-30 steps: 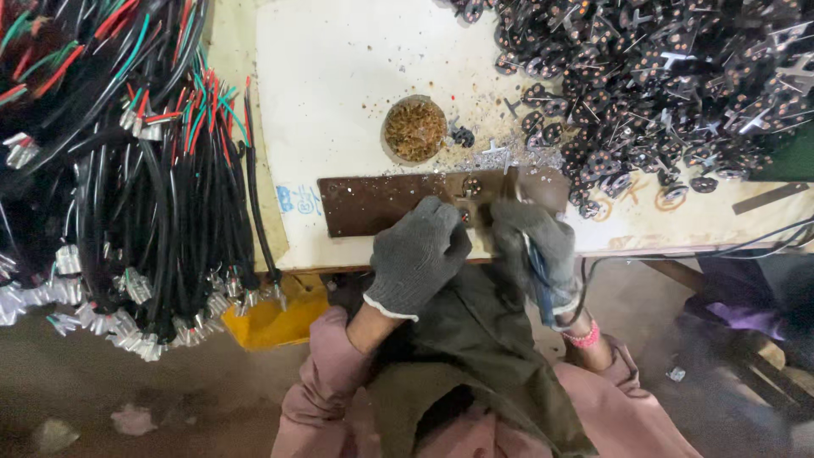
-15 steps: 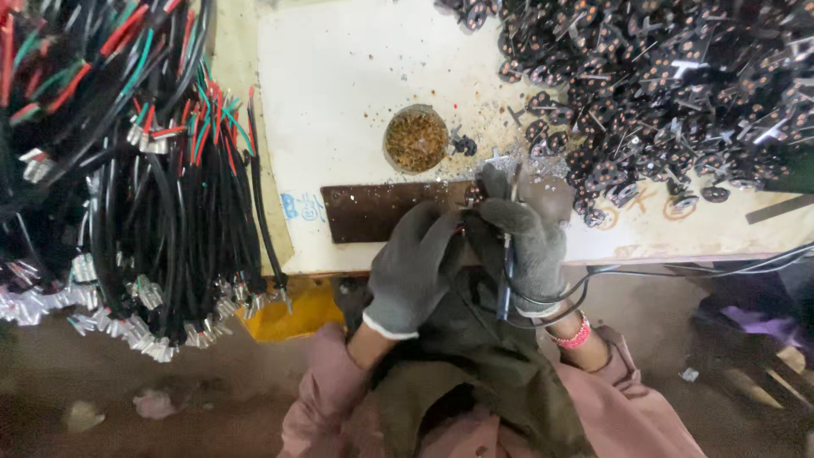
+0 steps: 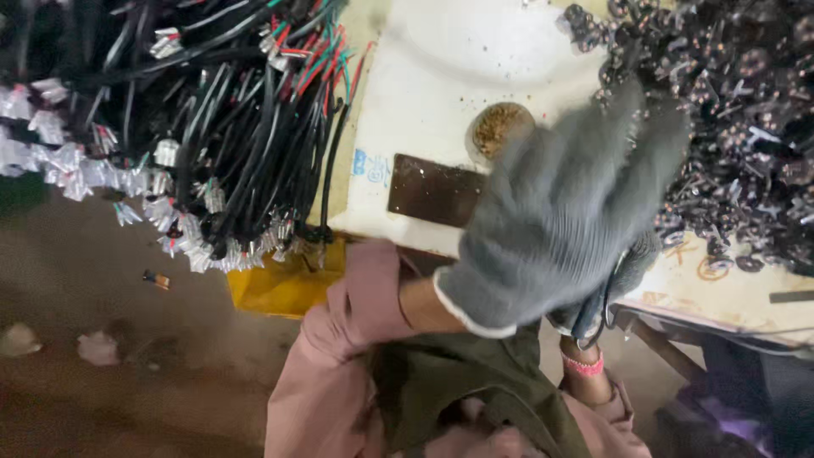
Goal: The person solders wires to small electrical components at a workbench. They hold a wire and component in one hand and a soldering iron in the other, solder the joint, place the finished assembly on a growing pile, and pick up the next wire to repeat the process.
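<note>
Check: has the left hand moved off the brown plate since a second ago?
Yes. The left hand has lifted off the brown plate, up and rightward toward the pile of dark parts, fingers spread.

A worn white bench [image 3: 441,110] stands over a dim, dusty concrete floor [image 3: 102,280] littered with scraps.

Left hand [image 3: 560,212] in a grey knit glove, raised close to the camera, fingers spread and blurred, pink sleeve pushed up the forearm. Right hand [image 3: 606,293], also gloved, sits low behind the left, mostly hidden, fingers curled; pink band at its wrist.
</note>
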The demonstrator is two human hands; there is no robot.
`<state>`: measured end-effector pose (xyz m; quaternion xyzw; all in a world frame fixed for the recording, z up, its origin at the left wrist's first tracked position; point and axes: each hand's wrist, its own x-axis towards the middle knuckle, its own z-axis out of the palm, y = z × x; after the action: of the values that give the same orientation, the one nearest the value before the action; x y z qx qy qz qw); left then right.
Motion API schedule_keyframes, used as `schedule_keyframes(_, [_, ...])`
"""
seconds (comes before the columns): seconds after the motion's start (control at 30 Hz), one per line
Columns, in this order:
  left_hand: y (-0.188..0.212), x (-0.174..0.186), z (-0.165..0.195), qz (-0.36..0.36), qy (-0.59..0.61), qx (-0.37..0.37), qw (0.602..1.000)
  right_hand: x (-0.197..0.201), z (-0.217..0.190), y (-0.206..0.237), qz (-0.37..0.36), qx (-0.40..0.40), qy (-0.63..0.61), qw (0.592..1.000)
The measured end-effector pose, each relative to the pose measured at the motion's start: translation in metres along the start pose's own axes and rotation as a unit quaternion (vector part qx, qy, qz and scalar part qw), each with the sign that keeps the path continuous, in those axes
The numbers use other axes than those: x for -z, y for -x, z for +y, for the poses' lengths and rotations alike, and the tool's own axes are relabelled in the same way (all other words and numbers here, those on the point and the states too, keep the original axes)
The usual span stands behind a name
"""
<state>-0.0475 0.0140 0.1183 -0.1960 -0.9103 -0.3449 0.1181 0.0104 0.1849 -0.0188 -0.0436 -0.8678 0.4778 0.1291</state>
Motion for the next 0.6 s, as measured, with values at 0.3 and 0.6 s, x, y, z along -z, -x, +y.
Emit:
schedule_keyframes(0.3, [0.098, 0.004, -0.119, 0.043, -0.304, 0.255, 0.917, 0.005, -0.01, -0.004, -0.069, -0.018, -0.113, 0.991])
schedule_keyframes(0.6, [0.088, -0.018, -0.126, 0.062, -0.328, 0.25, 0.909, 0.001, -0.022, -0.016, -0.06, -0.005, -0.076, 0.995])
